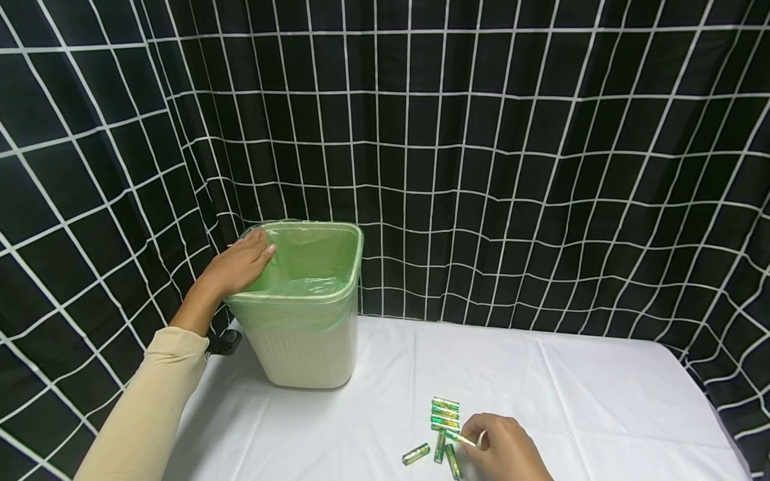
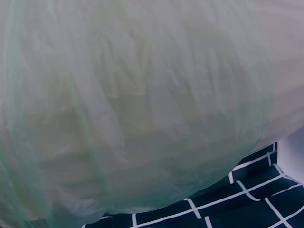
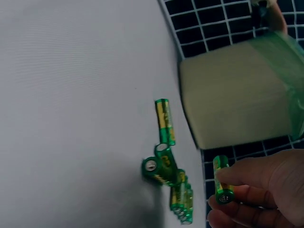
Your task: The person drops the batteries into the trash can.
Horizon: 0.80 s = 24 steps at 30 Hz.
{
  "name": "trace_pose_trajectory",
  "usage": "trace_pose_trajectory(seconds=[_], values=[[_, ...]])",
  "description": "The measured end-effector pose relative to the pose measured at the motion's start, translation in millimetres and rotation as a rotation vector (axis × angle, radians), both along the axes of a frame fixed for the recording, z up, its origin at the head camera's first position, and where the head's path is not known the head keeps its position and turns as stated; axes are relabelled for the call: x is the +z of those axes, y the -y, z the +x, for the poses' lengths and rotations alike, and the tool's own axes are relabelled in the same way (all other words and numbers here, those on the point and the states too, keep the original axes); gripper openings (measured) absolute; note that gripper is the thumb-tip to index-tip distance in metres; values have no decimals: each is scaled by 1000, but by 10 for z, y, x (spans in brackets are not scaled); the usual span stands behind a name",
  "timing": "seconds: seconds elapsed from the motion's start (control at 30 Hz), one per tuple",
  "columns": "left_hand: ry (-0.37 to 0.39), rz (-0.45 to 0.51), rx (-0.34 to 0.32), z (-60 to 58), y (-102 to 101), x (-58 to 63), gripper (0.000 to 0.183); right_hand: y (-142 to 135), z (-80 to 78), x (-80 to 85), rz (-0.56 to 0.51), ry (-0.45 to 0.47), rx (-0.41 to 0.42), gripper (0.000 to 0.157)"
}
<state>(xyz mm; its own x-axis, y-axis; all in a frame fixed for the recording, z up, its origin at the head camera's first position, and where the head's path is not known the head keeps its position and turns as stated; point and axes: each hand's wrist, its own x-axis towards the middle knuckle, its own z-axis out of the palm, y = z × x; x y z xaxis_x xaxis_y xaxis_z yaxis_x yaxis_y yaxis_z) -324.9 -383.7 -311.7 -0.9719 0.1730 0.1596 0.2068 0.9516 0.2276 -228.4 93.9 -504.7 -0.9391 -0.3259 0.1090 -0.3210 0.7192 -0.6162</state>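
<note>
My left hand (image 1: 237,262) rests on the left rim of a cream waste bin (image 1: 313,357), fingers stretched along it and thumb at the inner side. A green translucent bin liner (image 1: 289,314) folds over that rim and fills the left wrist view. Between thumb and fingers, my right hand (image 1: 505,446) pinches a green-and-gold battery (image 3: 221,179), held just above the others. Several batteries (image 1: 445,415) lie side by side in a row on the white cloth. Nearer me are three loose ones: a left battery (image 1: 416,454), a middle battery (image 1: 440,445) and a right battery (image 1: 454,462).
A white cloth (image 1: 577,401) covers the table. Black curtains (image 1: 457,167) with a white grid hang behind and at both sides. The bin stands at the table's back left, close to the curtain. A black strap device (image 1: 225,342) sits by my left wrist.
</note>
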Motion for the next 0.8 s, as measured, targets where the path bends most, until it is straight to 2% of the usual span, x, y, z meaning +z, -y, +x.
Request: trace_pose_trajectory(seconds=[0.2,0.43,0.8], values=[[12,4,6,8,-9,8,64,78,-22,148,28,-121,40,19],[13,0,1,19,-3,7,63,230,-15,388,39,-168,58,18],[14,2,-1,12,-12,23,63,387,-37,707,9,-261,147,15]])
